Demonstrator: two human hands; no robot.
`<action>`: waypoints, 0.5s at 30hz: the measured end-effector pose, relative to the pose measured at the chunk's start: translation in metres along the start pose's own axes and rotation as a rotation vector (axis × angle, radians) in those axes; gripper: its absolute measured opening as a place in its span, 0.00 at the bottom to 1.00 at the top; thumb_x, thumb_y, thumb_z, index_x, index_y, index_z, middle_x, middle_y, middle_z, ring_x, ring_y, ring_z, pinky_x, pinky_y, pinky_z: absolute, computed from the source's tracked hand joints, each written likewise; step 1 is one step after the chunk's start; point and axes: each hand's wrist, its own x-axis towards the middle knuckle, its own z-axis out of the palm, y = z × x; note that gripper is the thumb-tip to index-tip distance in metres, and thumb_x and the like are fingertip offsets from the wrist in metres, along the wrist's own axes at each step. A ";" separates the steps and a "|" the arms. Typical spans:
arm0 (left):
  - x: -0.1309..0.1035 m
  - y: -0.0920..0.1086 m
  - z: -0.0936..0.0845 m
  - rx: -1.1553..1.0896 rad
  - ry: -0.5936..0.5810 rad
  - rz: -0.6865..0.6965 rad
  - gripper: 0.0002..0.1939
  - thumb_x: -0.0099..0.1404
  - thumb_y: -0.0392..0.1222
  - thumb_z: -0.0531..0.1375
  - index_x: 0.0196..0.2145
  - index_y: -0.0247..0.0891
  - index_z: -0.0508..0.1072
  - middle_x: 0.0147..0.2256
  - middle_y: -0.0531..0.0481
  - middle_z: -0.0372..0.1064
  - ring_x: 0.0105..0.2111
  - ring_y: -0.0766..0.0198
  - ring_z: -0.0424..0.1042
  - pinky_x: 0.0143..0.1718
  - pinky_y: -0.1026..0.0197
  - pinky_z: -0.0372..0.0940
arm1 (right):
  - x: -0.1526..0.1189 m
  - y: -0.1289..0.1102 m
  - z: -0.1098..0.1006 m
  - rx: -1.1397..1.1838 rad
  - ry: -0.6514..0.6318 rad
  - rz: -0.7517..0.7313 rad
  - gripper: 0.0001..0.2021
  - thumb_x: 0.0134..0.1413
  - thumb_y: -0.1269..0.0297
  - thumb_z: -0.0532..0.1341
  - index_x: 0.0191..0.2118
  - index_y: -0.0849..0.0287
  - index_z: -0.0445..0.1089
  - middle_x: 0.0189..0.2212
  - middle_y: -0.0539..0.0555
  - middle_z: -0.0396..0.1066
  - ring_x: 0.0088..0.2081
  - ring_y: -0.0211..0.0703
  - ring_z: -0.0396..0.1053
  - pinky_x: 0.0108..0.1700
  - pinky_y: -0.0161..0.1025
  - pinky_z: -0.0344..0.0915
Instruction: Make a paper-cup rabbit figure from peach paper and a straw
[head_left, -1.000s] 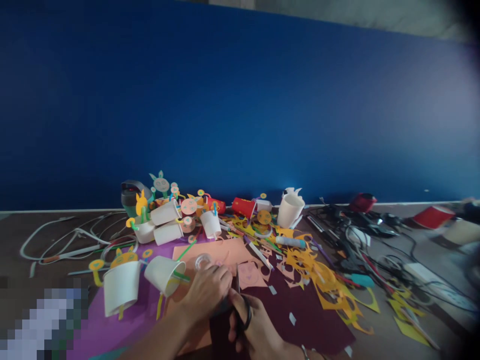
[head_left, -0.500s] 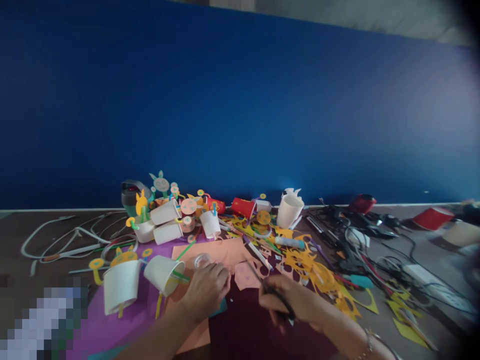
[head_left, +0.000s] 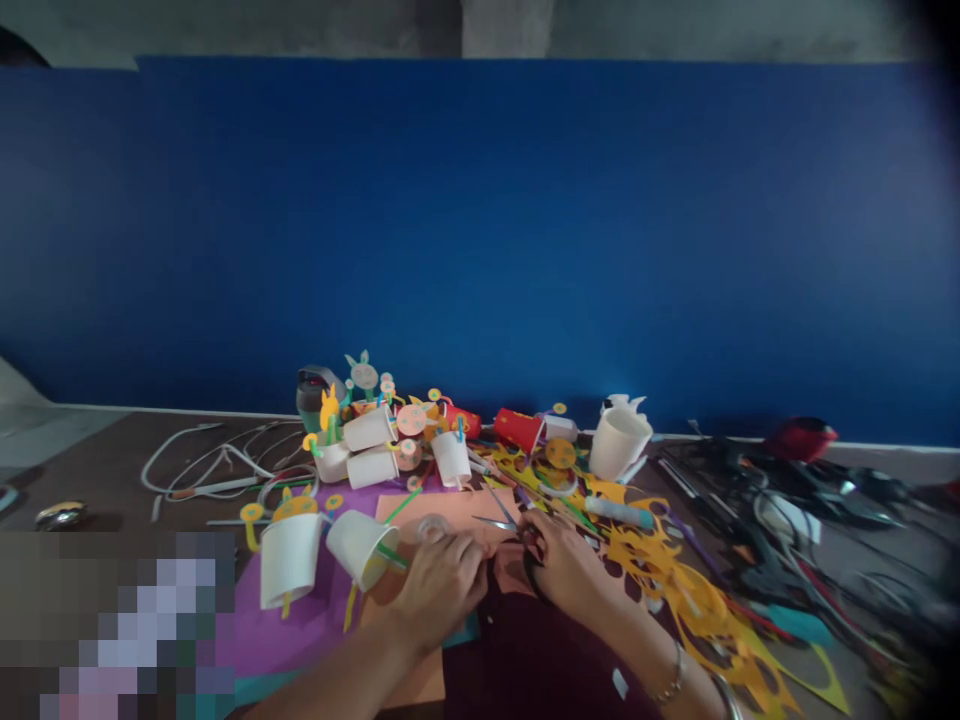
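right hand (head_left: 559, 563) is closed around the scissors (head_left: 501, 524), whose blades stand apart, pointing toward the left hand (head_left: 446, 578). that one rests curled over the peach paper (head_left: 409, 680); whether its fingers pinch anything, i cannot tell. a pink paper piece (head_left: 512, 568) lies between the hands, over the maroon paper (head_left: 540, 665). just beyond the left hand is a tape roll (head_left: 433, 527), with a tilted white cup (head_left: 360, 545) nearby. yellow scraps (head_left: 701, 603) litter the table (head_left: 124, 445) past the right hand.
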 end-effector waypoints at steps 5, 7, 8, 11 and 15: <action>-0.002 0.001 0.001 -0.025 -0.004 -0.033 0.06 0.63 0.34 0.53 0.35 0.38 0.69 0.33 0.50 0.71 0.35 0.58 0.69 0.42 0.54 0.58 | -0.001 0.005 0.007 -0.030 -0.026 0.007 0.12 0.37 0.75 0.57 0.34 0.58 0.65 0.28 0.51 0.68 0.32 0.43 0.65 0.34 0.36 0.55; -0.003 0.001 0.004 -0.015 -0.001 -0.028 0.05 0.62 0.34 0.55 0.35 0.39 0.69 0.32 0.50 0.71 0.34 0.58 0.69 0.41 0.54 0.58 | 0.001 0.010 0.009 0.004 -0.054 0.027 0.11 0.38 0.76 0.55 0.32 0.57 0.65 0.24 0.48 0.66 0.27 0.40 0.63 0.30 0.34 0.53; -0.004 0.001 0.006 0.003 0.004 -0.022 0.04 0.61 0.34 0.55 0.34 0.39 0.69 0.31 0.51 0.70 0.34 0.58 0.68 0.40 0.54 0.58 | 0.002 0.013 0.008 0.026 -0.060 0.040 0.11 0.38 0.76 0.55 0.31 0.57 0.65 0.23 0.48 0.66 0.26 0.39 0.62 0.29 0.34 0.52; -0.005 0.001 0.012 0.056 0.030 0.010 0.05 0.60 0.32 0.55 0.28 0.39 0.68 0.28 0.51 0.69 0.30 0.59 0.67 0.37 0.55 0.58 | 0.005 0.020 -0.003 0.170 -0.109 0.090 0.10 0.34 0.76 0.57 0.29 0.58 0.66 0.22 0.46 0.64 0.25 0.37 0.61 0.27 0.32 0.51; -0.003 0.000 0.015 0.011 0.039 -0.036 0.06 0.58 0.30 0.55 0.27 0.39 0.68 0.27 0.51 0.69 0.29 0.60 0.67 0.35 0.57 0.58 | 0.010 0.025 -0.029 0.586 -0.257 0.206 0.12 0.32 0.75 0.60 0.30 0.58 0.64 0.18 0.42 0.58 0.20 0.32 0.55 0.23 0.31 0.49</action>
